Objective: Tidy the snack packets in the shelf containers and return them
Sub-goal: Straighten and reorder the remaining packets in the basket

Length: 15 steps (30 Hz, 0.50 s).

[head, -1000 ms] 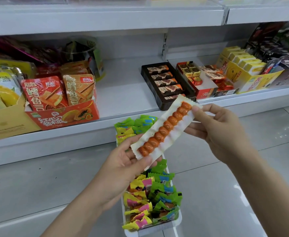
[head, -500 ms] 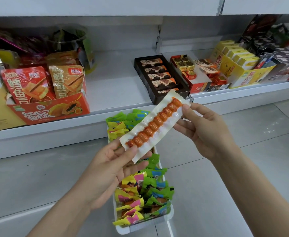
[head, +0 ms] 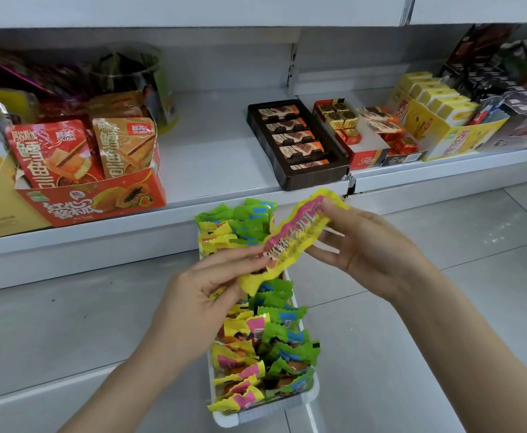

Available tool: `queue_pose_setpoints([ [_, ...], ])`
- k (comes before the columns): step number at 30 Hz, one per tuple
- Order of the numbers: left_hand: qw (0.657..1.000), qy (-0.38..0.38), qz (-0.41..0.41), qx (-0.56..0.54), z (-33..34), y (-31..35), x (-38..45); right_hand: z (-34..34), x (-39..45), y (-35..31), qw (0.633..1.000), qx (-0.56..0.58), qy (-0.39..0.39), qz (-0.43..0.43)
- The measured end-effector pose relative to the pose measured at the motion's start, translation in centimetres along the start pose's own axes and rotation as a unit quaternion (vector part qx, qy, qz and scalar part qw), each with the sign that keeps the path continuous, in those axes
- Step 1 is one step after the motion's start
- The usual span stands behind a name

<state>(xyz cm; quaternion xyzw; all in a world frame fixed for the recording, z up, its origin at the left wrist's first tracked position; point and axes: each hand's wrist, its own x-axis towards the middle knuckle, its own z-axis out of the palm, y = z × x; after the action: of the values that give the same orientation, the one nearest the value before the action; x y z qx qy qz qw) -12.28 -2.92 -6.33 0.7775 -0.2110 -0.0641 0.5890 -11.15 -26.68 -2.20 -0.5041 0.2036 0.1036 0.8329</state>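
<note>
Both hands, left hand (head: pixel 206 295) and right hand (head: pixel 365 245), are pinching one packet's (head: pixel 293 239) ends above the tray (head: pixel 265 414), presumably orienting it for re-filing.

Bright, even light; edges prob. warped.

shelf (head: pixel 218 157) | brown chocolate tray (head: pixel 296 145) | red papaya box (head: pixel 93 198)

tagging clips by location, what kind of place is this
Most likely a small shop's snack aisle. White retail shelving carries open display boxes: a brown tray of chocolate bars, a red papaya-print carton of snack pouches. Both hands hold a yellow-pink packet above a white container of similar packets.
</note>
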Motion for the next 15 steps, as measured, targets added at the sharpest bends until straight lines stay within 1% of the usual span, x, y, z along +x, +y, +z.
queue_pose_setpoints([
  [2, 0.999, -0.002, -0.014, -0.029, 0.2, 0.0, -0.1, -0.3, 0.1, 0.4, 0.999, -0.015, 0.023, -0.028],
  [3, 0.997, -0.006, -0.035, -0.074, 0.4, 0.0, -0.1, -0.4, 0.1, 0.4, 0.999, -0.01, 0.029, -0.039],
  [4, 0.987, -0.017, -0.068, -0.145, 0.5, 0.0, -0.2, -0.4, 0.1, 0.4, 0.998, -0.007, 0.033, -0.048],
  [6, 0.941, -0.046, -0.15, -0.299, 0.8, 0.1, -0.3, -0.5, 0.2, 0.2, 0.997, -0.017, 0.042, -0.064],
  [7, 0.92, -0.052, -0.18, -0.346, 0.9, 0.2, -0.3, -0.5, 0.2, 0.1, 0.996, -0.024, 0.046, -0.071],
  [8, 0.909, -0.049, -0.198, -0.363, 1.1, 0.2, -0.4, -0.5, 0.2, 0.0, 0.995, -0.028, 0.05, -0.078],
  [9, 0.908, -0.038, -0.211, -0.361, 1.3, 0.2, -0.3, -0.5, 0.2, 0.0, 0.994, -0.03, 0.054, -0.085],
  [12, 0.923, -0.004, -0.219, -0.316, 1.5, 0.1, -0.1, -0.3, 0.2, 0.2, 0.993, -0.031, 0.058, -0.096],
  [15, 0.925, 0.014, -0.217, -0.311, 1.3, -0.1, -0.1, -0.3, 0.2, 0.3, 0.993, -0.024, 0.059, -0.095],
])
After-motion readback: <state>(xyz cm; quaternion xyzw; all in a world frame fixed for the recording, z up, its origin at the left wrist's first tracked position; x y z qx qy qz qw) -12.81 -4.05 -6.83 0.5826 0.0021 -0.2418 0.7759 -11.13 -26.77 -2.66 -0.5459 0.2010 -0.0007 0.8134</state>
